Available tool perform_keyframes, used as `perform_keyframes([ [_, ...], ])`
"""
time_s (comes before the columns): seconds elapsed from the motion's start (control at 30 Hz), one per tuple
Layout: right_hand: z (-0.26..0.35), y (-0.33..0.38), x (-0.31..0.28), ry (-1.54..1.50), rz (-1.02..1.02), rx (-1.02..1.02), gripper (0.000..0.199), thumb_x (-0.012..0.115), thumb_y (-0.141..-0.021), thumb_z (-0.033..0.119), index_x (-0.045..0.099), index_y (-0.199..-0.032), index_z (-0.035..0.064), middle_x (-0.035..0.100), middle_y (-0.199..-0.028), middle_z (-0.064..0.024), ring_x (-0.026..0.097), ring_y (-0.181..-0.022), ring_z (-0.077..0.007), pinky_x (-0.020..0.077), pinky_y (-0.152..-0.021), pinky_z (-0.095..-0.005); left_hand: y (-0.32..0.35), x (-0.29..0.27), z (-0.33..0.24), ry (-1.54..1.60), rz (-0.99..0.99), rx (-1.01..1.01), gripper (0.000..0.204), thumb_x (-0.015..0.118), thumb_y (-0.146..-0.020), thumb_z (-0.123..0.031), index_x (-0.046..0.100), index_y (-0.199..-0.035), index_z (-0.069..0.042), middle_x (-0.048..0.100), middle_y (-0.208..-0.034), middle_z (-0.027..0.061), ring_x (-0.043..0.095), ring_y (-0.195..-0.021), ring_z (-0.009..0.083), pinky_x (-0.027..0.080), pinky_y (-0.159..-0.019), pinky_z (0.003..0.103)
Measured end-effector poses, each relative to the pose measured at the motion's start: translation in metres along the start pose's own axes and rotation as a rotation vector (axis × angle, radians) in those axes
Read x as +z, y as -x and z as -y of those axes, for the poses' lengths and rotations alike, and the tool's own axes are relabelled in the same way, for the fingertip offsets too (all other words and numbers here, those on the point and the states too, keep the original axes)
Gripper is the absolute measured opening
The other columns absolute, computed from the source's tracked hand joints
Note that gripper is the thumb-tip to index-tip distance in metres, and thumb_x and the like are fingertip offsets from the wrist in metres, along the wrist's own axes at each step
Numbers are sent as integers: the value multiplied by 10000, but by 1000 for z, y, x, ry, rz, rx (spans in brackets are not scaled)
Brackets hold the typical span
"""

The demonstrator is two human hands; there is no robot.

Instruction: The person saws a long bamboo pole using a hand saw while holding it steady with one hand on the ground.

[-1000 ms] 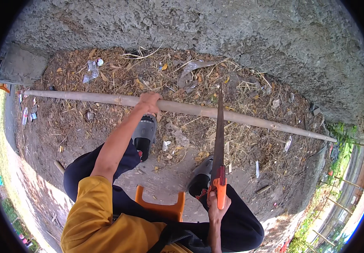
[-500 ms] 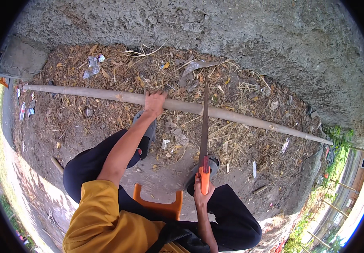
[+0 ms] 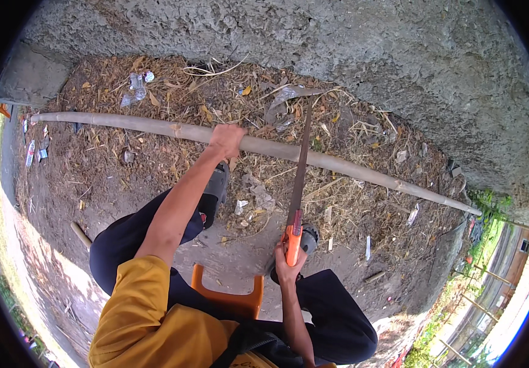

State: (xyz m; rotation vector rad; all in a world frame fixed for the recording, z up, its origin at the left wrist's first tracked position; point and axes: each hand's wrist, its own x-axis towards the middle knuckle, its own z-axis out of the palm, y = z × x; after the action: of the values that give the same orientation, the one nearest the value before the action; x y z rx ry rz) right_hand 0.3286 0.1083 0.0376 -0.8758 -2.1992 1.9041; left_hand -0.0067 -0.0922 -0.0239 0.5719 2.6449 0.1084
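Note:
A long bamboo pole (image 3: 350,168) runs across the view from far left to right, above the littered ground. My left hand (image 3: 227,140) is closed over it left of the middle, knuckles up. In my right hand (image 3: 289,260) is the orange handle of a handsaw (image 3: 301,165). Its dark, narrow blade points away from me and crosses the pole to the right of my left hand. The blade's tip reaches past the pole toward the wall; whether the teeth have cut into the pole I cannot tell.
A rough concrete wall (image 3: 399,67) rises along the far side. Dry leaves, straw and plastic scraps (image 3: 134,89) cover the ground. An orange plastic stool (image 3: 227,299) is beneath me, between my legs. My shoes (image 3: 214,187) rest close to the pole's near side.
The saw has moved slightly away from me and its blade now slants a little more to the right. My left hand's fingers have curled tighter around the pole.

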Motion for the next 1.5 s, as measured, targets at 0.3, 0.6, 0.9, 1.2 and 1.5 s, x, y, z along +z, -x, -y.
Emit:
perform_keyframes([
  [0.3, -10, 17, -8, 167, 2, -82, 225, 692, -780, 19, 500, -668, 50, 463, -587, 45, 426, -555, -41, 374, -521, -263, -17, -15, 14, -1, 95, 118, 419, 706, -610, -129, 759, -1025, -158, 733, -966, 124, 706, -980, 315, 577, -852, 439],
  [0.6, 20, -28, 12, 239, 33, -124, 246, 669, -796, 2, 471, -652, 25, 456, -571, 21, 408, -542, -44, 362, -502, -281, -16, -7, 10, -10, 27, 107, 438, 761, -641, -198, 737, -1075, -144, 729, -1005, 125, 709, -980, 301, 580, -851, 434],
  [0.9, -14, 31, -15, 149, 12, -96, 78, 662, -778, -4, 586, -761, -2, 475, -636, 39, 449, -605, -39, 408, -566, -253, -3, 0, 7, -24, -8, 83, 410, 744, -669, -176, 733, -1077, -141, 737, -985, 124, 719, -959, 294, 580, -843, 433],
  [1.2, -3, 26, -5, 94, 12, -59, 253, 567, -828, -135, 434, -686, 27, 475, -652, 30, 442, -621, -50, 537, -960, -322, 8, -1, 7, 1, -52, 96, 342, 751, -659, -173, 746, -999, -142, 741, -949, 114, 727, -933, 289, 582, -816, 425],
  [1.5, 19, -24, 15, 210, 39, -76, 188, 617, -808, -73, 482, -719, 22, 459, -667, 55, 409, -623, -44, 436, -610, -257, 4, 6, 9, -8, -75, 109, 328, 753, -661, -159, 749, -988, -131, 744, -927, 109, 733, -910, 284, 586, -788, 415],
])
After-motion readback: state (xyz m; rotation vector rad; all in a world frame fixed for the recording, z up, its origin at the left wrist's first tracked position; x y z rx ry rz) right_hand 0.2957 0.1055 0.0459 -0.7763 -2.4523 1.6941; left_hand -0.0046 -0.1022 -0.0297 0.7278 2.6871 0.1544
